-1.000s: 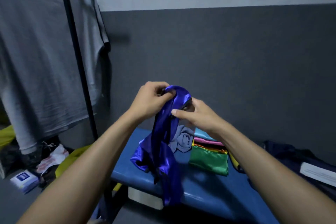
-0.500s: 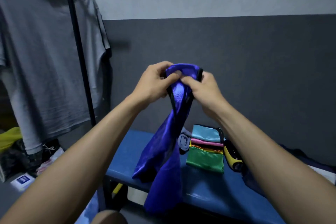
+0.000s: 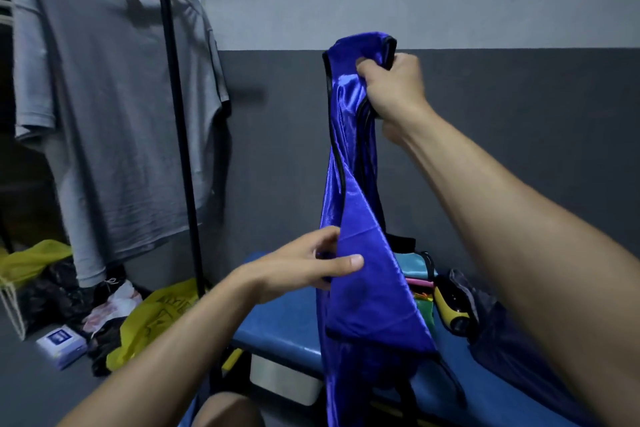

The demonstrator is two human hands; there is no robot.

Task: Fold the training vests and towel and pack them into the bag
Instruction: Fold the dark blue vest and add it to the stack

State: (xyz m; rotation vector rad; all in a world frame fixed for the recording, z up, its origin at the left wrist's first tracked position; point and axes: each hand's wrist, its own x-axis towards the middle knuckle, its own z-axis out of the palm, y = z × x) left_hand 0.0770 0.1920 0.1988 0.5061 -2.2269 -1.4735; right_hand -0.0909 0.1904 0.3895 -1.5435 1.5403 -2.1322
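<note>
My right hand [image 3: 394,87] is raised, its fingers [image 3: 367,71] curled tight round the bunched top of the blue vest [image 3: 360,253], which hangs straight down from that grip. My left hand [image 3: 304,267] is lower, at mid-length of the vest: thumb [image 3: 346,262] across the front of the cloth, the other fingers behind it, pinching one edge. The vest's lower end hangs in front of the blue desk [image 3: 284,326]. On the desk, behind the vest, lies a stack of folded vests [image 3: 420,282] in light blue, pink and green. Just right of the stack lies a yellow-and-black object [image 3: 450,308], then dark cloth [image 3: 498,333]. At left, a grey shirt [image 3: 114,114] hangs from a rack with a black pole [image 3: 176,121].
</note>
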